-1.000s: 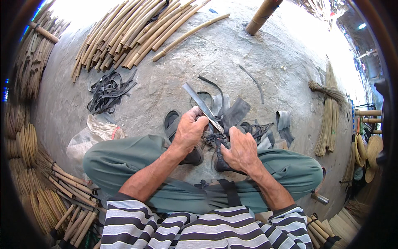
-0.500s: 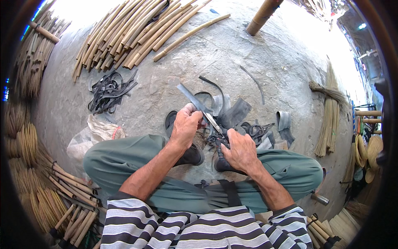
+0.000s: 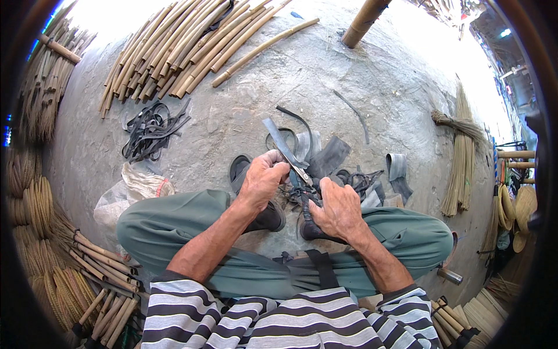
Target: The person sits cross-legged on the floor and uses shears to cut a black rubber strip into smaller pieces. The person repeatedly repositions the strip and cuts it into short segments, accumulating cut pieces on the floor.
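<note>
Between my knees, my left hand [image 3: 263, 179] pinches a dark grey rubber strip [image 3: 276, 138], whose free end points up and away. My right hand [image 3: 338, 210] is wrapped around the dark handles of a pair of scissors [image 3: 301, 173]. The silver blades lie against the strip just right of my left fingers; how far apart they are is hard to make out. Beyond my hands, a wide piece of black rubber [image 3: 330, 157] and a curved narrow strip [image 3: 300, 116] lie on the floor. A tangle of thin black scraps [image 3: 361, 180] sits beside my right hand.
A heap of black rubber strips [image 3: 154, 131] lies at the left, above a whitish sack [image 3: 131, 195]. Bamboo poles [image 3: 180, 52] are stacked at the far left, near an upright bamboo post [image 3: 366, 23]. Broom bundles [image 3: 462, 163] lie at the right. A curled rubber piece [image 3: 397, 173] is nearer.
The strip's free end has swung right and now stands steeper, as my left hand has shifted slightly. The scissor blades show less length; my right hand stays almost in place.
</note>
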`<state>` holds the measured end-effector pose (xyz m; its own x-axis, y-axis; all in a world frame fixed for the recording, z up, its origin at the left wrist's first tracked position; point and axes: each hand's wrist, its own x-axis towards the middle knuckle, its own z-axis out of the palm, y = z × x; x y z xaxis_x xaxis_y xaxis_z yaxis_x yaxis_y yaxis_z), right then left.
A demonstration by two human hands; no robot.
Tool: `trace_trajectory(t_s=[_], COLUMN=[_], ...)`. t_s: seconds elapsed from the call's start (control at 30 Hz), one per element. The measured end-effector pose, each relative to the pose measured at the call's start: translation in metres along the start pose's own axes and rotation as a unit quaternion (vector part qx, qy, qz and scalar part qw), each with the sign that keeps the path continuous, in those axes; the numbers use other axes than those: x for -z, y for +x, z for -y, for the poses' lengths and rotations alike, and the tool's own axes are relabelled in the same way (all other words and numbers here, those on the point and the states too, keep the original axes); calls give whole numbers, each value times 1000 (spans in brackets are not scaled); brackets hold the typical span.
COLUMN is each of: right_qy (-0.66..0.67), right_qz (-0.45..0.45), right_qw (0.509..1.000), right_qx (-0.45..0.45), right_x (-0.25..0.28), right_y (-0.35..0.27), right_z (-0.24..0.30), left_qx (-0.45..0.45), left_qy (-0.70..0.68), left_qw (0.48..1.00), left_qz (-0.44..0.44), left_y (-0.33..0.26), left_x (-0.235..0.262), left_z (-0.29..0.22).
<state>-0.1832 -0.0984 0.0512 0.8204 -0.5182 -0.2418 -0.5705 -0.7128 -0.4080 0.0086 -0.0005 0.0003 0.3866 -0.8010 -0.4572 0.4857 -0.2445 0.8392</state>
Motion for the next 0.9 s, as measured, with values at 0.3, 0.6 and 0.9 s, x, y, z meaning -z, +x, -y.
trace_trajectory(t_s=[0.3, 0.6, 0.9], right_qy=[9, -12, 20], right_qz=[22, -39, 15], right_qw=[1000, 999, 1000], right_qx=[-8, 14, -6], right_x=[-7, -10, -2], right_y=[-3, -1, -2], right_z=[-1, -3, 4], left_qx=[15, -70, -8], left_qy=[-70, -13, -84], left_qw=[993, 996, 996], left_qz=[-91, -45, -20], left_y=[3, -6, -3], left_x=[-3, -18, -7], left_z=[-2, 8, 4])
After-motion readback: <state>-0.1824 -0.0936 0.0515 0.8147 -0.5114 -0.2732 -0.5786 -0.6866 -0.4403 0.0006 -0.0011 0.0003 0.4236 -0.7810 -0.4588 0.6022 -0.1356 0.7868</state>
